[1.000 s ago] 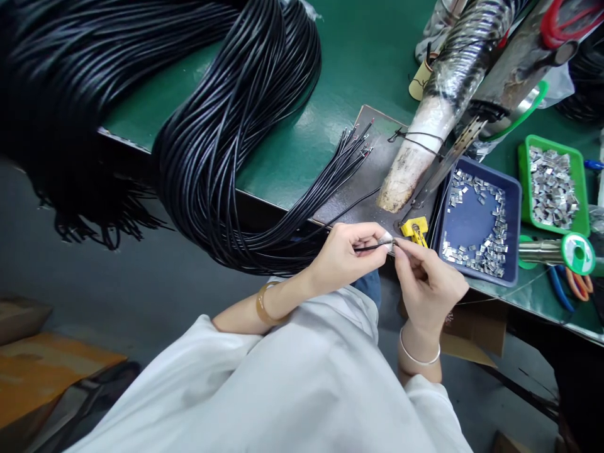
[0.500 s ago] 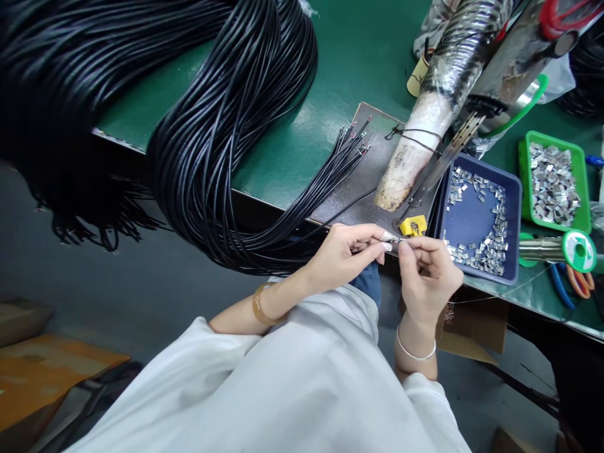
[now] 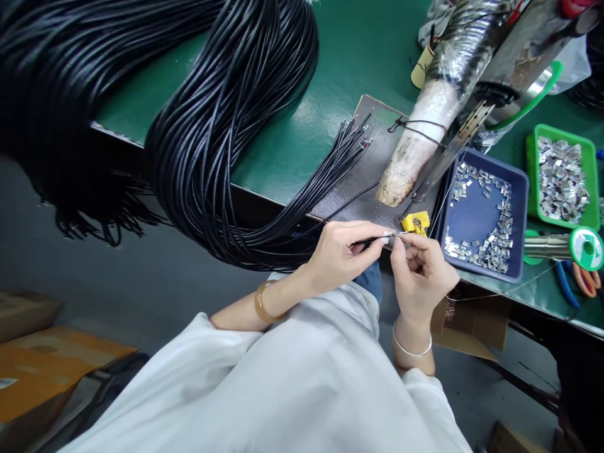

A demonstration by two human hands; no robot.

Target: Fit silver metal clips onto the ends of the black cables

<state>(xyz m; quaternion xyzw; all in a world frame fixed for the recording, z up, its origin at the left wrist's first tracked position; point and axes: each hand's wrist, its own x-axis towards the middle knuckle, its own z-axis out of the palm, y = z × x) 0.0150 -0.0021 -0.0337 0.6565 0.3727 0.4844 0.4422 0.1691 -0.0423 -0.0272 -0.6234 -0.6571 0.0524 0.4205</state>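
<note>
Above the table's front edge, my left hand (image 3: 346, 251) is closed in a pinch on a black cable (image 3: 362, 240) near its end. Fingertip to fingertip with it, my right hand (image 3: 419, 267) pinches at the bare cable end; what exactly sits between its fingers is too small to make out. A thin wire runs from a spool (image 3: 585, 248) to the underside of my right hand. Just beyond the fingertips lies a yellow block with a metal piece (image 3: 415, 222). A soldering iron (image 3: 465, 135) slants down behind it, beside a whitish wrapped duct (image 3: 409, 157).
A thick bundle of black cables (image 3: 236, 126) hangs over the table edge at left, its stripped ends on a grey board (image 3: 377, 116). To the right stand a blue tray (image 3: 476, 217) and a green tray (image 3: 532, 170) of small metal pieces. Pliers (image 3: 566, 283) lie near the spool.
My right hand has shifted slightly left, nearer the left fingertips. The bench appears moved a little to the right in view. Both hands keep their pinch.
</note>
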